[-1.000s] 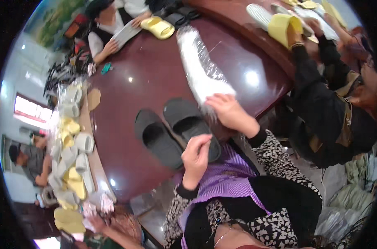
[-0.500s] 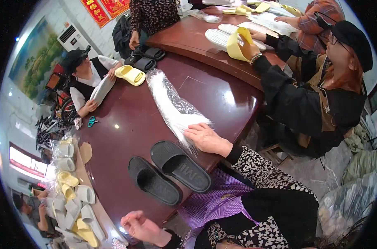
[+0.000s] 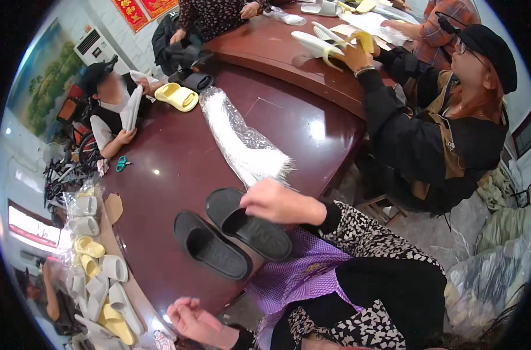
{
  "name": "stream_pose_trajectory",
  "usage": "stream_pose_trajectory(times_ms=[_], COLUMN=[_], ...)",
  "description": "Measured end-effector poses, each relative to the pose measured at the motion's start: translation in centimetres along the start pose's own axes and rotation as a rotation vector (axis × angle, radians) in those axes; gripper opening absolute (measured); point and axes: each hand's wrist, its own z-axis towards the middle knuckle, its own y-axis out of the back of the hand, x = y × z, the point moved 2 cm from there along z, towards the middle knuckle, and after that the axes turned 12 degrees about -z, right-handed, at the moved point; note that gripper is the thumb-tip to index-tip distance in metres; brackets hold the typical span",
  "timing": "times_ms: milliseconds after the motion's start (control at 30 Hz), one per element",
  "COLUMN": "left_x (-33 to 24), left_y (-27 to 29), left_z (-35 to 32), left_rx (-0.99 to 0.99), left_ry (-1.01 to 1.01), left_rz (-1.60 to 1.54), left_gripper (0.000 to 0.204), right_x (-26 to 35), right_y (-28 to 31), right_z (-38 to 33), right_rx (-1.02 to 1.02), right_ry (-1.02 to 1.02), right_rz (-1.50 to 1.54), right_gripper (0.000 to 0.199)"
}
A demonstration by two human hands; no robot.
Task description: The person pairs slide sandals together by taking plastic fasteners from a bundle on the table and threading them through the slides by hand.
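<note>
Two black slide sandals lie side by side on the table before me, the left one (image 3: 213,246) slightly nearer than the right one (image 3: 251,224). My right hand (image 3: 286,202) hovers over the right sandal with its fingers drawn together; whatever they may pinch is too small to make out. Beyond it lies a bundle of thin white strands (image 3: 251,163) in a clear plastic sleeve, its loose ends fanned toward me. At the table's near left edge my left hand (image 3: 198,322) is loosely curled, fingers somewhat apart, holding nothing.
The dark red table (image 3: 148,198) carries green-handled scissors (image 3: 122,164) and yellow slides (image 3: 176,97). Grey and yellow slides (image 3: 116,315) crowd a surface at left. One person handles a pale item at far left; another bends a yellow slide (image 3: 363,42) at right. Plastic-wrapped sacks (image 3: 487,291) stand at right.
My right hand has moved from the ends of the white strands, nearer to me, over the right sandal, and its fingers have drawn together. My left hand stays nearly in place.
</note>
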Motion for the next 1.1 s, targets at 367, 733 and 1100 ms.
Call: stream_pose_trajectory(times_ms=[367,733,1100], left_x=[3.4,7.3,4.1], left_y=[-6.5,-7.7,-6.5], left_z=[-3.0,-5.2,-4.0], left_rx=[0.233,0.4,0.658], left_ry=[0.199,0.777,0.074], left_rz=[-0.073,0.022,0.519], left_gripper=[0.013,0.021,0.009], right_x=[8.0,5.7,3.0], right_y=[-3.5,-1.4,1.3], right_z=[-2.2,-0.4,-1.2], right_rx=[0.298,0.116,0.086], right_ry=[0.065,-0.234,-0.706], right_rz=[0.536,0.564,1.001], right_gripper=[0.013,0.004,0.004])
